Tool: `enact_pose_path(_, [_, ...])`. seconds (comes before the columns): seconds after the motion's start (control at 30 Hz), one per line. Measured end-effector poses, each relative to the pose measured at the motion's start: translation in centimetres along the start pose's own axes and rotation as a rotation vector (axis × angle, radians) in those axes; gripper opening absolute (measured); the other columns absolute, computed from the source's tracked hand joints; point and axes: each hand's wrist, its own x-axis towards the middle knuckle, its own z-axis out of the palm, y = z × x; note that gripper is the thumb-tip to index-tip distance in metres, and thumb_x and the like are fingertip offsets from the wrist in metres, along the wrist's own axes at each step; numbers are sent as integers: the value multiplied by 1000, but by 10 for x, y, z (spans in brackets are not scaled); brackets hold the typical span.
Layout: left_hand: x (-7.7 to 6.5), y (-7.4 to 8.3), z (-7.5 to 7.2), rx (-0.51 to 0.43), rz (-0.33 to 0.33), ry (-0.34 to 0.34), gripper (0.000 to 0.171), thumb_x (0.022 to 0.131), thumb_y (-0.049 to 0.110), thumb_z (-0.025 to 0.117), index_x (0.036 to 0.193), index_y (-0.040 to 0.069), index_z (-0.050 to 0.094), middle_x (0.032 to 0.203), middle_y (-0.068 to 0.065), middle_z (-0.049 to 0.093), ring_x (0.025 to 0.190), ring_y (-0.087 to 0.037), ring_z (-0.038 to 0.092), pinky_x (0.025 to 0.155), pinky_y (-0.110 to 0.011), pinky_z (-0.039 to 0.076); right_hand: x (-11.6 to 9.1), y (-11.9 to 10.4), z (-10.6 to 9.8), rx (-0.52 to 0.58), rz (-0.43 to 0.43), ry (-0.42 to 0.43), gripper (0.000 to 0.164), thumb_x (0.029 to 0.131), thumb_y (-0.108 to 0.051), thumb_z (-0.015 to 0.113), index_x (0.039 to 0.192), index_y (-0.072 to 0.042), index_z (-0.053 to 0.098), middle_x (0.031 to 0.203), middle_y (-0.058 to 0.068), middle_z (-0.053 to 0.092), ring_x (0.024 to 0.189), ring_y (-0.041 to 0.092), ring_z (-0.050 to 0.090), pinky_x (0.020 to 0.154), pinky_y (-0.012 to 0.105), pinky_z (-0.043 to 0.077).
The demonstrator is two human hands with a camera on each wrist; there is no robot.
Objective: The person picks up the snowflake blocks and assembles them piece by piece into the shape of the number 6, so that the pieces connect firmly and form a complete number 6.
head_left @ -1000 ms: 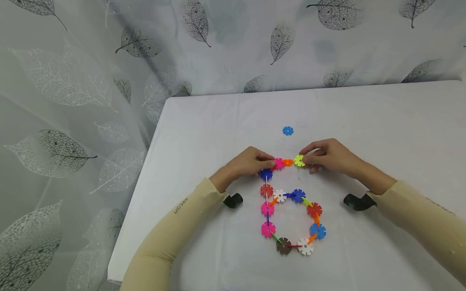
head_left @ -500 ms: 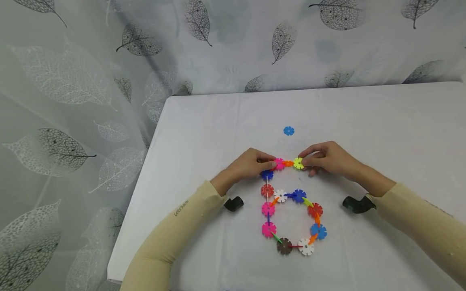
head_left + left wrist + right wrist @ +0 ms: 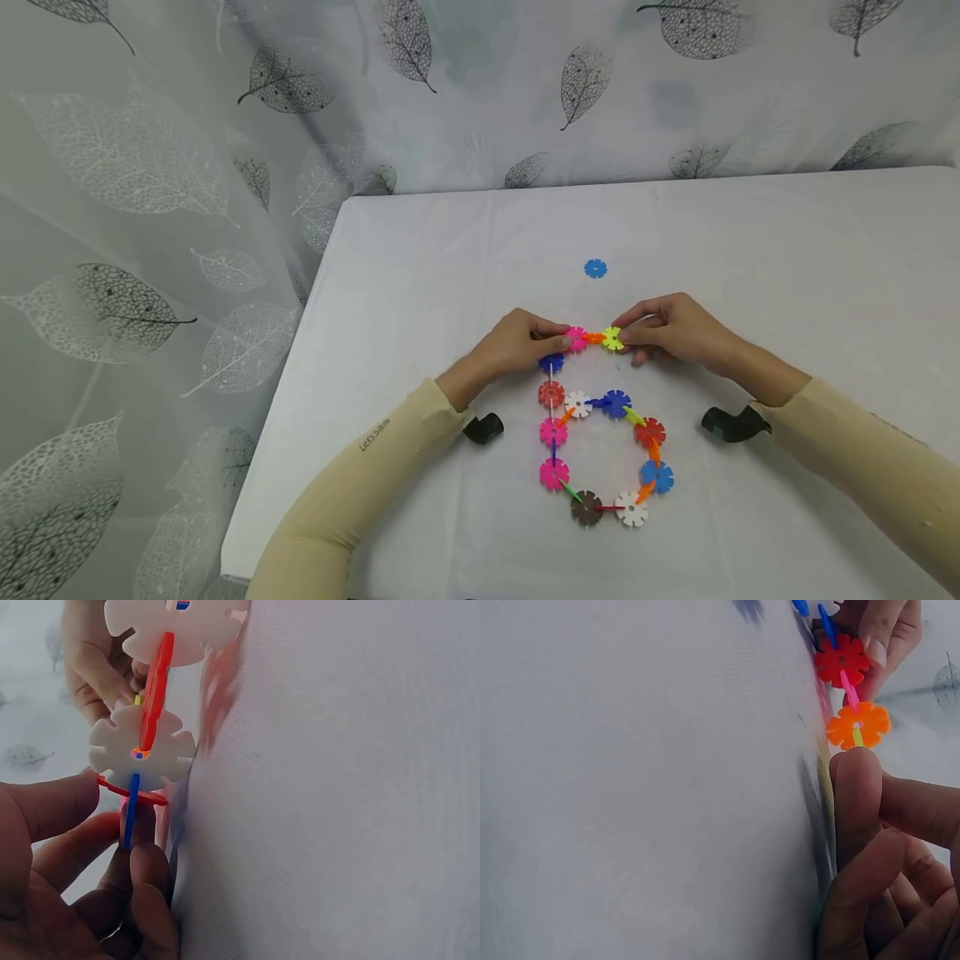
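Note:
A chain of notched plastic snowflake discs (image 3: 552, 432) lies on the white table in a closed loop with a stem rising on its left. At the top, my left hand (image 3: 513, 340) pinches a red snowflake disc (image 3: 841, 660), edge-on in the left wrist view, beside the pink disc (image 3: 577, 338). My right hand (image 3: 671, 327) holds a yellow snowflake disc (image 3: 612, 338) between thumb and fingers. That disc meets the orange disc (image 3: 859, 726) at the chain's end. In the right wrist view, fingertips hide most of the yellow disc.
A loose blue disc (image 3: 596, 268) lies beyond the hands. The white-covered table (image 3: 420, 275) meets a leaf-patterned curtain (image 3: 465, 100) at its back and left. Black wrist mounts (image 3: 483, 428) hang under both forearms.
The yellow disc in my right hand has moved slightly left, closing the gap to the orange disc. My left hand has stayed nearly in place.

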Motion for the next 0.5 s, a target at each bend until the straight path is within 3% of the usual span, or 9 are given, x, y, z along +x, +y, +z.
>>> enact_pose_path(0.13, [-1,1,1,17,17,1,35,100,29,67,130,13,70,85,-2,68,73,-11,47,62,-22,35,0,-2,1,-15,9,8,37,95,-25,74,121,1,69,88,9,76,69,22,69,54,25,42])
enact_pose_path(0.3, [-2,2,3,50,28,13,34,101,28,66,130,12,70,107,-3,72,81,-9,49,67,-22,38,1,-4,1,-11,24,13,33,94,-20,74,117,3,70,87,10,76,71,22,71,57,26,46])
enact_pose_path(0.5, [-1,2,3,68,32,9,34,101,27,65,131,11,69,102,-5,71,79,-11,48,67,-23,37,5,-7,3,-2,26,15,34,94,-21,75,116,4,70,88,9,77,70,21,71,58,26,48])
